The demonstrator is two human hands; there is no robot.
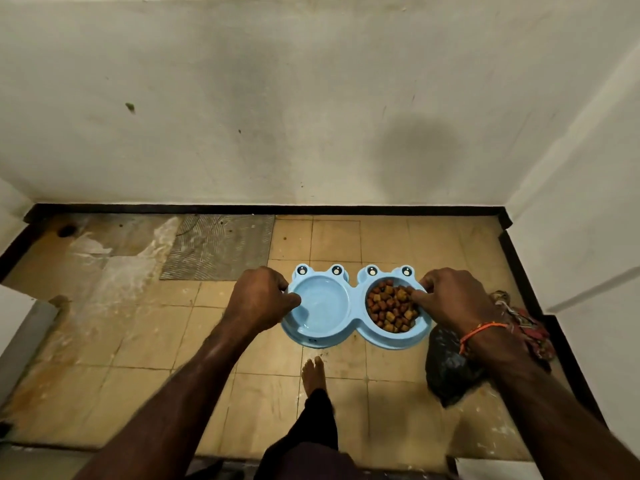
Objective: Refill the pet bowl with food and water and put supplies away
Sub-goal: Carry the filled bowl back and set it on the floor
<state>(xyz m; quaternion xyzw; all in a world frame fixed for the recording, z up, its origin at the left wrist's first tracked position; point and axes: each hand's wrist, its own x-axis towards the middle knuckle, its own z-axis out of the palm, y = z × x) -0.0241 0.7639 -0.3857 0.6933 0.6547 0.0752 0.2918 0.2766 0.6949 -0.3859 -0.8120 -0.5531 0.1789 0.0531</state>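
Note:
A light blue double pet bowl (353,306) with frog eyes on its far rim hangs level above the tiled floor, held at both ends. My left hand (261,297) grips its left rim, thumb inside the left dish (320,304), which holds clear water. My right hand (457,297) grips the right rim, fingers touching the brown kibble (389,306) that fills the right dish.
A black plastic bag (448,368) and a patterned cloth (530,327) lie on the floor at the right, under my right wrist. My bare foot (313,374) stands below the bowl. A white wall (311,116) closes the alcove; rough, broken flooring (218,245) lies at the left.

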